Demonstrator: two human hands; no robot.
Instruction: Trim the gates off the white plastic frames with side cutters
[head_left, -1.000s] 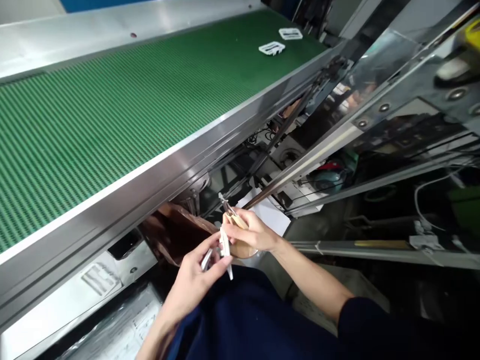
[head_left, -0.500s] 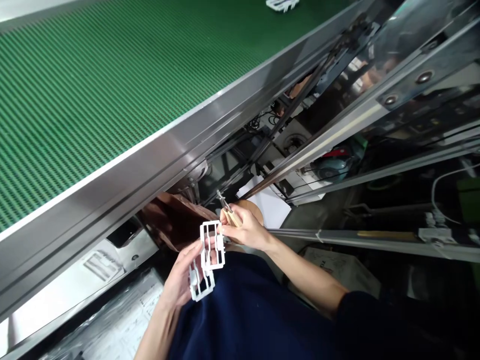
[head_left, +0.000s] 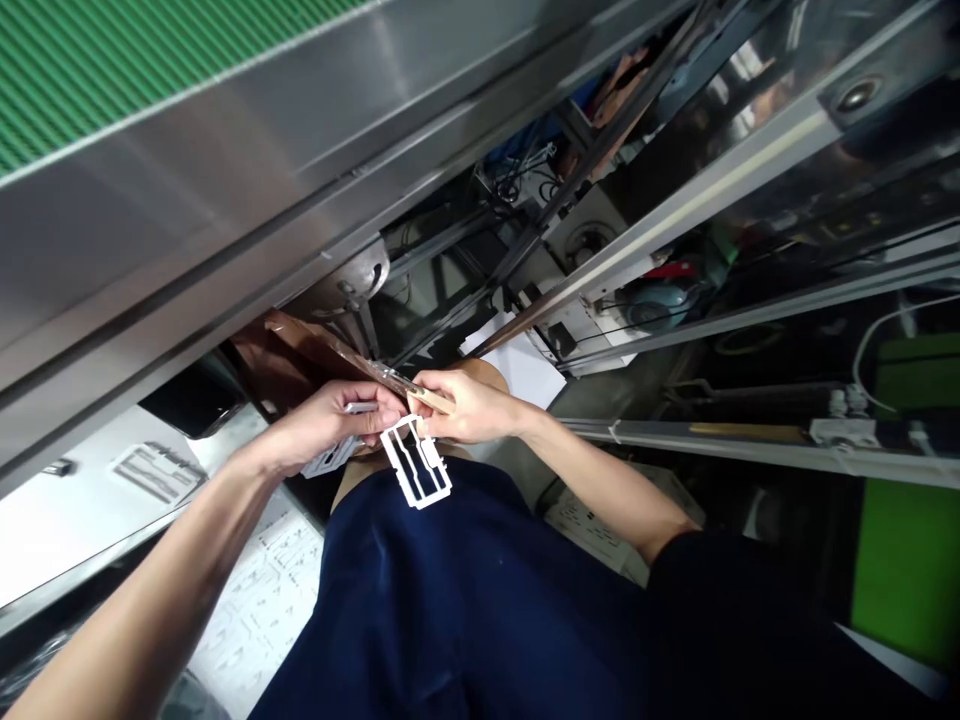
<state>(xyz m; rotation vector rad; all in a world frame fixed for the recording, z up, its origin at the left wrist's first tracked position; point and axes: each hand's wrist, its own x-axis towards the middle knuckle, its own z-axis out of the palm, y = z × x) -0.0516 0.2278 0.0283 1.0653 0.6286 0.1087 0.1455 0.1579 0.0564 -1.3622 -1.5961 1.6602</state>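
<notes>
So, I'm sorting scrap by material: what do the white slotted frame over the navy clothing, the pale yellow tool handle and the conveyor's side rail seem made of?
White slotted frame: probably moulded plastic, matt, judging by the thin, even bars and edge tabs.
Tool handle: perhaps plastic or rubber; the dull yellow leaves it open.
Side rail: likely bare metal, with a satin sheen and streaky grey reflections.

A white rectangular plastic plate with long slots (head_left: 430, 462) tilts at the lower centre of the frame; a partly hidden white slotted piece (head_left: 330, 459) sits left of it. Above, a tan-handled metal tool (head_left: 435, 401) slants toward the upper left.
</notes>
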